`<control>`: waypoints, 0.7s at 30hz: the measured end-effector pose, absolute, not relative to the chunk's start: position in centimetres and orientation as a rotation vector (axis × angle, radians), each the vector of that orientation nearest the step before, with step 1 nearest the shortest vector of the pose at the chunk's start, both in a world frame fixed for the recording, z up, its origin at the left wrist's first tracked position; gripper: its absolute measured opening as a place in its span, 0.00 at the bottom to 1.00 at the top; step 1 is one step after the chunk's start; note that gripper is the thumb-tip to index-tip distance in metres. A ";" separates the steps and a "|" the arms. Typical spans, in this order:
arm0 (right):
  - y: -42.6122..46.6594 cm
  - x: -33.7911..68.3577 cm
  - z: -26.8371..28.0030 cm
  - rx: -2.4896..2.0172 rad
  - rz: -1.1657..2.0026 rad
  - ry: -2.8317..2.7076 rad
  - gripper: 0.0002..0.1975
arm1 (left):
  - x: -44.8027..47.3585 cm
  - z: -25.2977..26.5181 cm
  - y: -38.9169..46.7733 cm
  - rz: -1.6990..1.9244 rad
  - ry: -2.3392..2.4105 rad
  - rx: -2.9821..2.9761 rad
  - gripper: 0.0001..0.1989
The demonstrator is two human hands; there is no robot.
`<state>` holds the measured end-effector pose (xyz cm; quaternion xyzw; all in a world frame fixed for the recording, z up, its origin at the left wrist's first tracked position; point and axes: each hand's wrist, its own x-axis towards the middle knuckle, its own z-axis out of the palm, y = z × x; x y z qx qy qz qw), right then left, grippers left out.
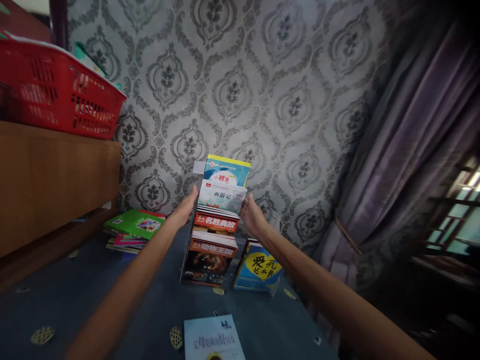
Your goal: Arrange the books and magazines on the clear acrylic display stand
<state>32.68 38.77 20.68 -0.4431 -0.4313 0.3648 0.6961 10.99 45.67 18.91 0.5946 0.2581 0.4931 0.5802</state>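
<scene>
A white-and-blue book [222, 196] stands between my two hands, gripped at its side edges. My left hand [184, 207] closes on the left edge, and my right hand [250, 212] is closed on the right one. Behind it rises a blue book with a yellow top [228, 167]. In front, a book with a red title band [216, 222] and one with a lion cover [210, 262] stand upright in a stepped row. The parts of my fingers behind the book are hidden.
A blue book with a yellow heart [258, 267] stands at the right. A light blue book [213, 337] lies flat near the front. A stack under a green book [135, 223] sits left. A red basket [60, 90] rests on a wooden cabinet [56, 185]; a purple curtain [393, 150] hangs right.
</scene>
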 end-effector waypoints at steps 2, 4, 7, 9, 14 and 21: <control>38.6 32.5 20.8 -1.001 0.810 -0.952 0.25 | 11.0 19.1 45.5 1.139 0.605 1.393 0.39; 38.4 32.2 21.0 -1.007 0.807 -0.925 0.25 | 11.0 19.3 45.3 1.128 0.612 1.388 0.40; 38.1 31.7 21.1 -0.997 0.803 -0.889 0.24 | 11.1 19.8 45.0 1.136 0.642 1.357 0.40; 37.9 31.5 21.2 -0.981 0.799 -0.879 0.24 | 11.1 20.0 44.8 1.139 0.659 1.345 0.39; 37.9 31.7 21.0 -0.964 0.822 -0.885 0.22 | 11.2 19.7 44.9 1.141 0.619 1.368 0.39; 38.7 32.9 20.6 -0.924 0.836 -0.944 0.22 | 11.1 19.0 45.4 1.145 0.614 1.449 0.42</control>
